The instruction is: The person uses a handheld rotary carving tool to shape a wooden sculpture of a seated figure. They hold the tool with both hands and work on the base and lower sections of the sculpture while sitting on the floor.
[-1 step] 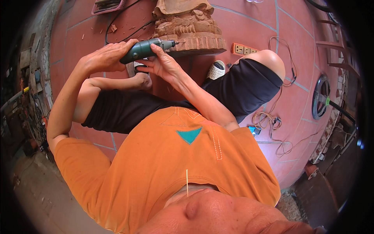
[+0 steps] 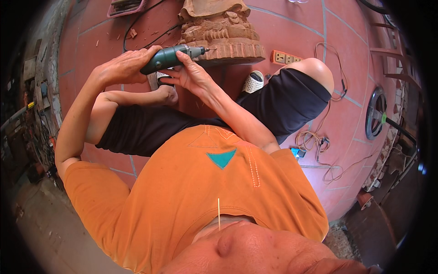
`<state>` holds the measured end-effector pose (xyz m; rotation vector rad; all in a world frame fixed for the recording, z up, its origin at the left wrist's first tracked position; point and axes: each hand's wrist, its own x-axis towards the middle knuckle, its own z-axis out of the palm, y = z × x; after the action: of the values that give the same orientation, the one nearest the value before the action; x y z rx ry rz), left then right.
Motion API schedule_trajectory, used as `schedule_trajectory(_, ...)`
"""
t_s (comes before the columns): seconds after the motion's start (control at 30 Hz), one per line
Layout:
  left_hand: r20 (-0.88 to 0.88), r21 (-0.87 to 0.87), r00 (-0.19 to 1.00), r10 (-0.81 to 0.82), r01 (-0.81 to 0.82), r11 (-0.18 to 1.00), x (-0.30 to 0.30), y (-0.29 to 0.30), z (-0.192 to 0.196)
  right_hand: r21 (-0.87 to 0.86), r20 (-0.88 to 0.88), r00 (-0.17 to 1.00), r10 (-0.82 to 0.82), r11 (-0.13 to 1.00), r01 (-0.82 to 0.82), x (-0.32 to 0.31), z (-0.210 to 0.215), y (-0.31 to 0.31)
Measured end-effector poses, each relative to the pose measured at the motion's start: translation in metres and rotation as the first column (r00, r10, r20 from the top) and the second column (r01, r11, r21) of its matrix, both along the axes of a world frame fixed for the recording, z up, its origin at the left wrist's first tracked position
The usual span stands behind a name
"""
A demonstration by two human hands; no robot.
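The carving [image 2: 219,32] is reddish brown with a vertically ribbed base [image 2: 235,51]; to its left is a dark green and grey rotary tool [image 2: 166,59], to its right an orange socket strip [image 2: 274,56] with tan outlets [image 2: 289,59]. On its near side come a white, dark-dotted shoe [image 2: 252,86], black shorts [image 2: 283,102] and an orange shirt [image 2: 191,182] with a teal triangle [image 2: 222,158].

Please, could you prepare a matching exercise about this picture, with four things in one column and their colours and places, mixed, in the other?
Things:
1. power tool
2. carved piece
3. power strip
4. basket

Colours and places:
A. orange, near a bare knee
B. pink, at the upper left, partly cut off by the picture's edge
C. green and grey, held in the left hand
D. brown, at the top centre

Right pairs: 1-C, 2-D, 3-A, 4-B
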<state>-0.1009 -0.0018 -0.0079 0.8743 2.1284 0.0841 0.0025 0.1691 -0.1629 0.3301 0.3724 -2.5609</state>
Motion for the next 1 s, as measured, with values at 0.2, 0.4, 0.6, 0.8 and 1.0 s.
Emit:
schedule_trajectory(0.2,-0.044,0.015,0.999,0.008,-0.007,1.0,-0.005,-0.001,-0.003,0.016,-0.035,0.999,-0.015,1.0,0.015,-0.012,0.002,0.003)
schedule_trajectory(0.4,-0.046,-0.023,0.999,0.019,-0.02,1.0,-0.004,0.002,-0.002,0.005,-0.036,0.999,-0.016,1.0,0.016,-0.013,-0.001,0.003)
schedule_trajectory(0.6,-0.018,-0.011,1.0,0.016,-0.017,1.0,-0.002,0.004,-0.001,0.017,-0.032,0.999,0.002,1.0,-0.002,-0.008,-0.002,0.005)
schedule_trajectory(0.8,-0.005,0.008,1.0,-0.015,0.015,1.0,-0.001,0.005,-0.003,0.012,-0.006,1.0,0.004,1.0,-0.004,0.0,-0.002,0.005)
schedule_trajectory(1.0,-0.017,0.057,0.999,-0.036,0.037,0.998,0.005,0.006,0.002,-0.004,0.006,1.0,0.01,1.0,-0.01,0.006,0.002,0.007)
